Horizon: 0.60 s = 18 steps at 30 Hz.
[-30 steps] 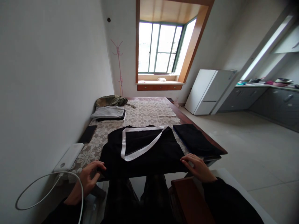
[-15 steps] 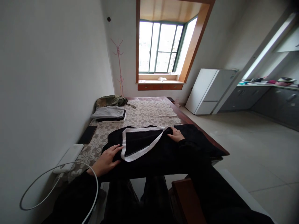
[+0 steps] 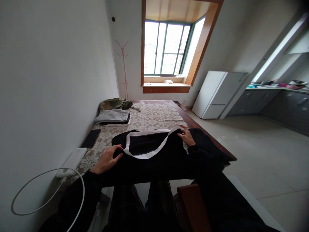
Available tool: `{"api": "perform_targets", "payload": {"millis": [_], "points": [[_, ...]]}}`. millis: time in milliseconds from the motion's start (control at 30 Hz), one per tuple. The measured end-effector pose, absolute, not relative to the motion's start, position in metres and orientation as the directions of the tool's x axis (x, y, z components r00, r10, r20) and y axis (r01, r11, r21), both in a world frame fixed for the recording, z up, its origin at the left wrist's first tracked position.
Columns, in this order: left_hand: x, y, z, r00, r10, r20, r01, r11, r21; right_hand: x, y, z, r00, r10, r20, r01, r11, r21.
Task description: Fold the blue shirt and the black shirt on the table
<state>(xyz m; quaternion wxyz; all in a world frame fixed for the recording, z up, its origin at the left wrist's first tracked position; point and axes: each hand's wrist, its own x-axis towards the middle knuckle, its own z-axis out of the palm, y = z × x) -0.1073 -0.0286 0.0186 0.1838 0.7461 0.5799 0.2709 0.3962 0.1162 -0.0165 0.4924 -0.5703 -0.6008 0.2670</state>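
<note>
A black garment (image 3: 154,169) lies over the near end of the table, a white band (image 3: 145,156) edging its wide opening. I cannot tell whether that opening is a neckline or a waist. At the band's left corner, my left hand (image 3: 108,158) pinches the cloth between thumb and fingers. My right hand (image 3: 187,136) is closed on the band's right end, which stands slightly raised. Between the hands the near edge of the band sags in a curve. More black cloth (image 3: 210,145) spreads under and beyond my right forearm.
On the patterned tablecloth (image 3: 156,112) are folded clothes (image 3: 112,116), a camouflage-coloured bag (image 3: 114,103) and a dark phone-like slab (image 3: 91,138). A white power bank (image 3: 72,162) with a looping cable (image 3: 48,171) lies by the left wall. Below is a brown wooden seat (image 3: 193,206).
My right hand has moved right and slightly up, drawing the band's end with it. My left hand has shifted a little left and up and closed on the cloth. The opening looks wider.
</note>
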Motion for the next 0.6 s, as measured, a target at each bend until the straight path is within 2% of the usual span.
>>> {"api": "perform_targets", "payload": {"millis": [133, 267, 333, 433, 600], "points": [[-0.117, -0.029, 0.024, 0.299, 0.949, 0.099, 0.79, -0.304, 0.532, 0.409, 0.103, -0.018, 0.016, 0.942, 0.336, 0.589, 0.263, -0.765], [-0.12, -0.016, 0.017, 0.241, 0.957, 0.164, 0.885, -0.286, 0.367, 0.408, 0.097, -0.021, -0.021, 0.935, 0.353, 0.62, 0.289, -0.729], [-0.119, -0.008, 0.013, 0.269, 0.951, 0.152, 0.901, -0.304, 0.31, 0.405, 0.096, -0.02, 0.001, 0.936, 0.352, 0.617, 0.277, -0.737], [-0.114, 0.003, 0.011, 0.3, 0.947, 0.115, 0.902, -0.321, 0.288, 0.401, 0.095, -0.018, 0.018, 0.942, 0.335, 0.598, 0.258, -0.759], [-0.108, 0.008, 0.011, 0.287, 0.948, 0.135, 0.897, -0.315, 0.31, 0.399, 0.09, -0.014, 0.014, 0.948, 0.319, 0.544, 0.26, -0.798]]}}
